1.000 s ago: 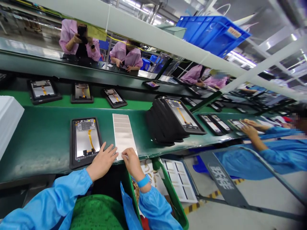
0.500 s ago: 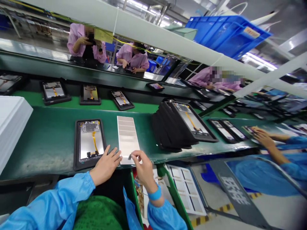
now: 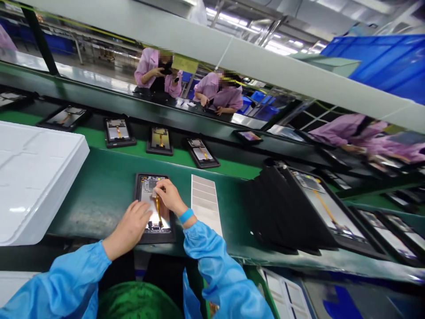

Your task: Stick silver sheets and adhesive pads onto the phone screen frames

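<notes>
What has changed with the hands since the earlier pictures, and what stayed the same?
The right hand moved left from the sheet of labels and is now over the top part of the black-framed tablet panel, fingers touching it. The left hand moved onto the panel's lower part. The panel, sheet and stack of panels stayed in place.
</notes>
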Demonstrator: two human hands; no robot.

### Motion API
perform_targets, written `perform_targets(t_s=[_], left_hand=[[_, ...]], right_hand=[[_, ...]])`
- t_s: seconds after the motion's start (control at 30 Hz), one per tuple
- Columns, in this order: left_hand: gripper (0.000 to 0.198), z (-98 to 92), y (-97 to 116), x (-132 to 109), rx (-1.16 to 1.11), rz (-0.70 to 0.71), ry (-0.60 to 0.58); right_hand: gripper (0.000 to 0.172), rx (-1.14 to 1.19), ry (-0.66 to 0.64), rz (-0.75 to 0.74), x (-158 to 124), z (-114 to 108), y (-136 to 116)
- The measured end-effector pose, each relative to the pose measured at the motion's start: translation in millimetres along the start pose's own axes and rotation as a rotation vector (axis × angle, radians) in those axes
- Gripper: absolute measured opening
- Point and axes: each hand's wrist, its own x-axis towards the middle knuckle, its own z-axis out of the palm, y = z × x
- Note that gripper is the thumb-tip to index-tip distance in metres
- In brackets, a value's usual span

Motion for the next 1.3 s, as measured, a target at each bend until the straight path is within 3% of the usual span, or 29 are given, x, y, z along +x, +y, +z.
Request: perform_targets(t_s=[0.1, 0.23, 0.73, 0.87, 0.97, 1.13, 1.23, 1.3], left_hand=[[0.039, 4.0, -28, -2, 0.043, -0.077, 0.033], [0.039, 9.1, -40, 5, 0.079, -0.089, 0.022], [0.036, 10.3, -31, 34, 0.2, -0.16, -0.023], [0.038, 5.0, -27, 37, 0.218, -0.167, -0.051], [0.039, 1.3, -32, 37, 0.22, -0.173, -0.057], [0.043, -0.3, -35, 38, 0.19, -0.182, -0.076], [0.04, -10.7, -36, 39, 0.159, -0.13, -0.096], [0.036, -32.6, -39, 31, 0.164, -0.074, -0.05]], right_hand=[[0.015, -0.017, -0.03, -0.008, 7, 10, 3], [0.015, -0.054, -0.043, 0.0, 10, 12, 4], [0.005, -0.281, 0.028, -0.024, 4, 24, 4], [0.016, -0.341, 0.067, 0.041, 11, 20, 3], [0.012, -0.355, 0.044, 0.093, 19, 19, 1], [0.015, -0.442, 0.045, -0.01, 23, 22, 2], [0.009, -0.44, 0.079, -0.029, 33, 20, 10], [0.011, -0.399, 0.041, -0.008, 40, 14, 10]])
